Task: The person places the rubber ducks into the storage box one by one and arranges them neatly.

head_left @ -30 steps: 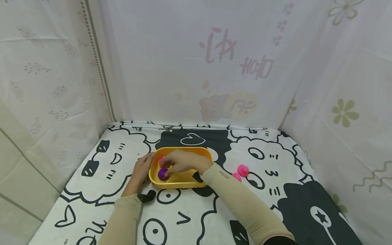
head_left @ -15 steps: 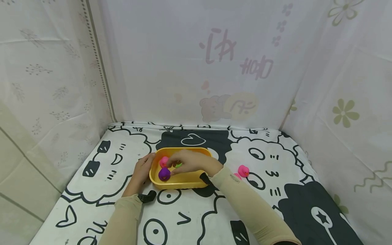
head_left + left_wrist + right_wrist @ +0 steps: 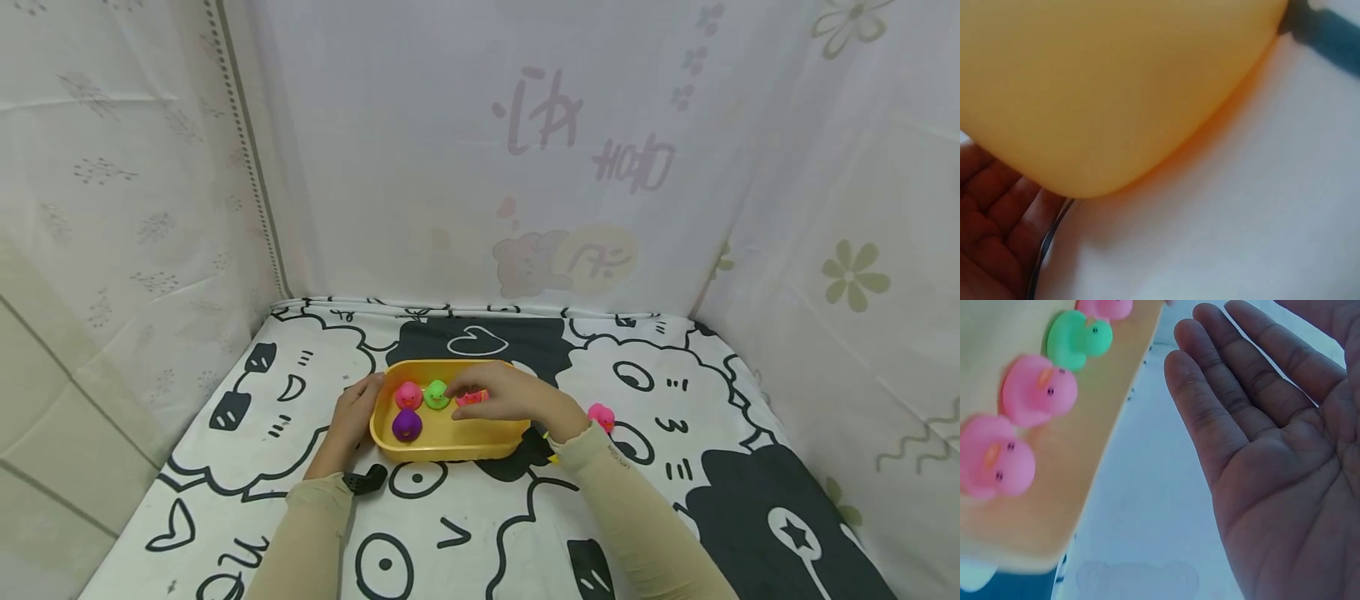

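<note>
A yellow tray (image 3: 450, 454) holds small rubber ducks. At its left end are a pink duck (image 3: 408, 395), a green duck (image 3: 437, 395) and a purple duck (image 3: 407, 425). My left hand (image 3: 356, 412) rests against the tray's left outer wall; in the left wrist view its fingers (image 3: 1007, 209) lie along that wall. My right hand (image 3: 502, 393) hovers over the tray's right half, partly covering more pink in it. In the right wrist view two pink ducks (image 3: 1038, 390) stand below the green one, and the right palm faces the camera with extended fingers, holding nothing.
A loose pink duck (image 3: 602, 417) sits on the cloth right of the tray, partly behind my right forearm. A small yellow bit (image 3: 553, 457) shows by the right wrist, too small to identify. Patterned white curtains (image 3: 420, 167) enclose the back and sides.
My right hand has moved right, away from the purple duck at the tray's left end. The pink and green ducks there now show fully. The left hand stays at the tray.
</note>
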`<move>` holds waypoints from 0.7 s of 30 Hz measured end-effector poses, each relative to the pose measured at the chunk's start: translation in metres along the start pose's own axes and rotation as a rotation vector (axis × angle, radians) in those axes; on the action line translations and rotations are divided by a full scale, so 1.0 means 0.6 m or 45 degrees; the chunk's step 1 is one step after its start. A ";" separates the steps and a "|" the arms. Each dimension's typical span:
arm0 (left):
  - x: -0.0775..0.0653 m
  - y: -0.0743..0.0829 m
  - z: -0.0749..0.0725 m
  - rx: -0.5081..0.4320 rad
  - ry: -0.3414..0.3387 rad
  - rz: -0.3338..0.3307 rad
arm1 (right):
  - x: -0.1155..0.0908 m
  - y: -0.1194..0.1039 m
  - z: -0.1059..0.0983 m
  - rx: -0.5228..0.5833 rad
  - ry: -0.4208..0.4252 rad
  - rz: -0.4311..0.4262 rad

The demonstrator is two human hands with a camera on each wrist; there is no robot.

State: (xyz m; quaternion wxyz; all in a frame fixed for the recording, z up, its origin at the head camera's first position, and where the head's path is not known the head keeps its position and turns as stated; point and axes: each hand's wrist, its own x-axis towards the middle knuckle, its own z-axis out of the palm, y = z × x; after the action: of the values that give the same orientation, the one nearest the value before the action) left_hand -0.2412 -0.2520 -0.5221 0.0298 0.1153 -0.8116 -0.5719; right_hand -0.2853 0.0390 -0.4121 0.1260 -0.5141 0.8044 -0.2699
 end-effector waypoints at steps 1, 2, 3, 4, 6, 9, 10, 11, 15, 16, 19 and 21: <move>0.000 -0.001 0.000 -0.001 0.003 0.002 | -0.007 0.003 -0.002 0.005 0.015 0.005; 0.000 -0.001 0.001 -0.007 0.003 -0.003 | -0.013 0.006 -0.003 0.020 0.031 0.009; 0.000 -0.002 0.001 -0.009 0.003 -0.010 | -0.020 0.010 -0.004 0.035 0.050 0.013; -0.001 -0.002 0.001 -0.016 0.001 -0.024 | -0.027 0.014 -0.006 0.052 0.068 0.019; -0.001 -0.002 0.002 -0.034 -0.003 -0.052 | -0.039 0.024 -0.008 0.071 0.107 0.027; -0.002 -0.003 0.003 -0.050 -0.013 -0.083 | -0.057 0.036 -0.012 0.086 0.171 0.033; -0.002 -0.003 0.003 -0.059 -0.014 -0.095 | -0.063 0.040 -0.013 0.088 0.186 0.041; -0.002 -0.003 0.003 -0.066 -0.015 -0.098 | -0.068 0.043 -0.015 0.087 0.202 0.050; 0.000 -0.004 0.003 -0.060 -0.003 -0.076 | -0.090 0.054 -0.020 0.092 0.264 0.122; 0.000 -0.004 0.002 -0.055 0.000 -0.071 | -0.095 0.057 -0.022 0.087 0.282 0.143; 0.001 -0.002 0.002 -0.039 0.000 -0.055 | -0.111 0.065 -0.029 0.075 0.329 0.199; 0.003 0.000 0.001 -0.037 0.001 -0.041 | -0.121 0.070 -0.037 0.074 0.358 0.226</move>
State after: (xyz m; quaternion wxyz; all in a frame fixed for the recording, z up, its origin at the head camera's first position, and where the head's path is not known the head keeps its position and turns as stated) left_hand -0.2433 -0.2518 -0.5227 0.0224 0.1282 -0.8013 -0.5840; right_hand -0.2956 0.1242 -0.4230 0.0506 -0.3943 0.8481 -0.3502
